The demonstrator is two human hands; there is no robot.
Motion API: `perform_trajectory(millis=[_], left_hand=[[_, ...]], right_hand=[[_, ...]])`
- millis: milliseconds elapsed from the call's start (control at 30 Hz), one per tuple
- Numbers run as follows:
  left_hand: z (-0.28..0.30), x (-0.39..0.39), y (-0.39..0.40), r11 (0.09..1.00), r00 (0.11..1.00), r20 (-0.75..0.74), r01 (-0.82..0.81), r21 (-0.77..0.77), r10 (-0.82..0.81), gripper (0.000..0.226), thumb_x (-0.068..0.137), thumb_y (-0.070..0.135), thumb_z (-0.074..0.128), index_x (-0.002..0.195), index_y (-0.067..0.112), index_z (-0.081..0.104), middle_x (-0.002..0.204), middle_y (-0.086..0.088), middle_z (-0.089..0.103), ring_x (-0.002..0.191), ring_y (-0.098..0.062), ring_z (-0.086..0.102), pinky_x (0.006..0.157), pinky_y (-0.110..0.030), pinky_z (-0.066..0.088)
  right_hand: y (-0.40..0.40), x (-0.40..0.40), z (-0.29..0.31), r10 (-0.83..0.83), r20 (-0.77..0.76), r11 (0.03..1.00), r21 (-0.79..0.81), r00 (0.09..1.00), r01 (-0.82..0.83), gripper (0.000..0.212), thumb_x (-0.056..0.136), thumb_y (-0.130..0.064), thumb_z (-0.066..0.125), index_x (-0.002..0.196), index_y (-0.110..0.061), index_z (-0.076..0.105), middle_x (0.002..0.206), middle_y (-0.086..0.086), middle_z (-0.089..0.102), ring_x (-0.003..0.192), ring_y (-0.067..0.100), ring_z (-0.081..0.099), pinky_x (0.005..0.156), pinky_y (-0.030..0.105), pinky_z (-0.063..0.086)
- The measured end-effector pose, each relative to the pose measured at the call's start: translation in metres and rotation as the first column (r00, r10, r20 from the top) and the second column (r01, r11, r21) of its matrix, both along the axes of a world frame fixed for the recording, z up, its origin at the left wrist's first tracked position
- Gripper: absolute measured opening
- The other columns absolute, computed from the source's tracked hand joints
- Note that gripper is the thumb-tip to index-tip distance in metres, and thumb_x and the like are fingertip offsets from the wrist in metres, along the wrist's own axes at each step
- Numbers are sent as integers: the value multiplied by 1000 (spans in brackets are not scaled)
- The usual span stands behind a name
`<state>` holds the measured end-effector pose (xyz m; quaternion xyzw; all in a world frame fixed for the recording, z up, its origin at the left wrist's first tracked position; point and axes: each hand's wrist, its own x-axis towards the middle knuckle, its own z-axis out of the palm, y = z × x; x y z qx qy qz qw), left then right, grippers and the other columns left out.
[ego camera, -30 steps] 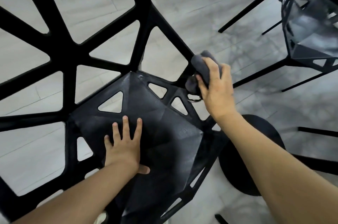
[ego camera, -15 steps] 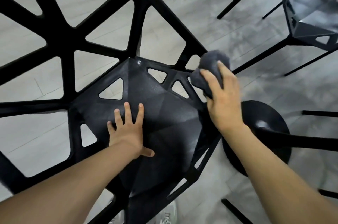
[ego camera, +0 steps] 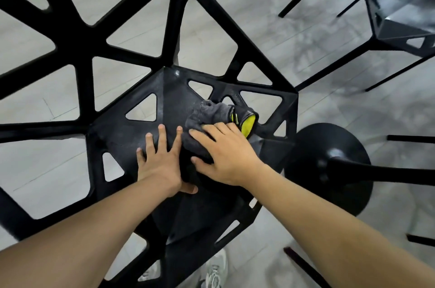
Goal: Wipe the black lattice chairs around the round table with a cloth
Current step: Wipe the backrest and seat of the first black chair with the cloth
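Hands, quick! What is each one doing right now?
Left hand: open, flat on the chair seat, holding nothing.
Right hand: open, fingers pressing the cloth onto the seat.

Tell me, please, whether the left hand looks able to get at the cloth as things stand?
Probably yes. The left hand lies flat on the chair seat right beside the cloth, nothing between them. The right hand presses on the cloth, so only its far part is free.

Seat left of the left-hand fingers: bare, open to the side strut. Ahead of the right-hand fingers: bunched cloth, then lattice bars rising. Right of them: seat edge, counter base beyond. Backrest lattice closes the far-left side.
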<state>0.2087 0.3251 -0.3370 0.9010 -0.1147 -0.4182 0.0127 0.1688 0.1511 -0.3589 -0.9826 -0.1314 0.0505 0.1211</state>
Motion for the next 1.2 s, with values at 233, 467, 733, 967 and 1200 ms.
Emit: perform_trajectory(millis=[233,467,733,967,1200], left_hand=[[-3,0,4,1000,1000,-1,5,-23,-5,155,56,70,85,151,38,-33,159,-4,-41,151,-36,-26,125,-56,1],[5,1,4,1000,1000,19,11,-21,-11,158,48,77,84,150,43,-32,163,-3,-33,153,-36,-19,125,-55,5],[2,1,0,1000,1000,12,4,-14,-4,157,50,75,85,150,44,-33,163,-3,-35,152,-37,-21,124,-57,3],[4,2,-1,1000,1000,1,8,5,-8,154,54,64,90,151,45,-29,163,-1,-34,153,-36,-20,125,-55,2],[5,9,7,996,995,-58,84,-6,-84,153,59,47,94,153,42,-27,163,-2,-34,153,-37,-20,124,-53,6]], right_hand=[[3,9,-24,-43,-11,997,-69,999,42,85,87,-61,56,159,-26,27,169,8,14,156,24,7,124,53,7],[-13,-66,-11,163,-80,985,66,983,-158,62,84,-31,64,145,-21,54,162,4,34,152,22,28,125,46,15],[-137,-31,6,-261,110,958,-91,959,272,56,97,-31,53,151,-17,45,165,7,28,155,25,19,125,53,11],[26,-92,-6,-311,25,945,116,950,306,55,104,-46,40,148,-14,51,160,2,38,151,18,28,122,47,22],[-54,-51,-12,21,108,987,-158,994,-4,51,98,-44,53,144,-24,56,153,6,49,134,27,52,110,46,34]])
